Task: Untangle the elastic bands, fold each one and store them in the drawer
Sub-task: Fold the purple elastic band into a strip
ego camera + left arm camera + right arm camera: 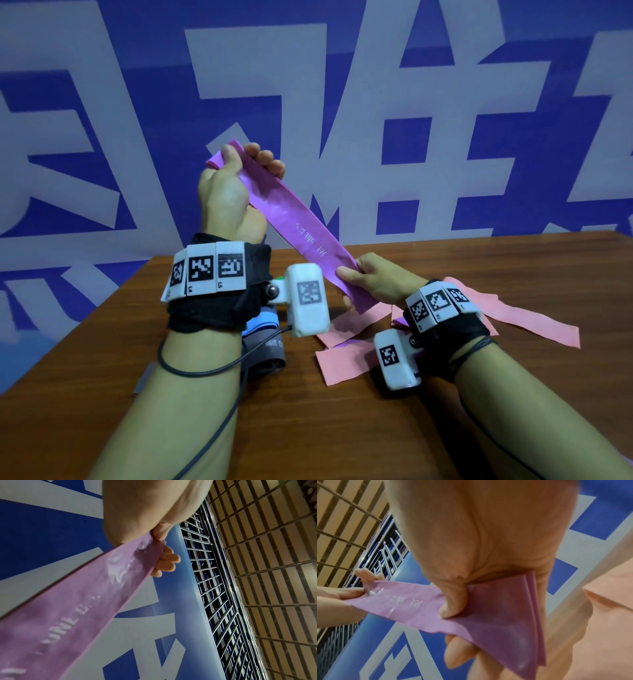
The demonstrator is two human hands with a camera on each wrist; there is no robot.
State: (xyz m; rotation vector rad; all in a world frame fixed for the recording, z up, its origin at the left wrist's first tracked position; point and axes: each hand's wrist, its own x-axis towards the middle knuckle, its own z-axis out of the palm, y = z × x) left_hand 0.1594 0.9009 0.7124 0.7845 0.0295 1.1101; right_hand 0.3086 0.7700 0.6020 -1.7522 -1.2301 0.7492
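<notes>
Right hand point(375, 282) low, left hand point(236, 181) raised, gripping purple band point(294, 219).

You've got the purple band point(294, 219) stretched flat and taut above the table point(342, 428), slanting from upper left down to the right, w/ faint white print along it. Its right end is doubled into layers. The pink band point(524, 317) lies loose on the table below the purple one's low end, crumpled, w/ strips overlapping. A grey band point(270, 353) lies just left of the pink.
</notes>
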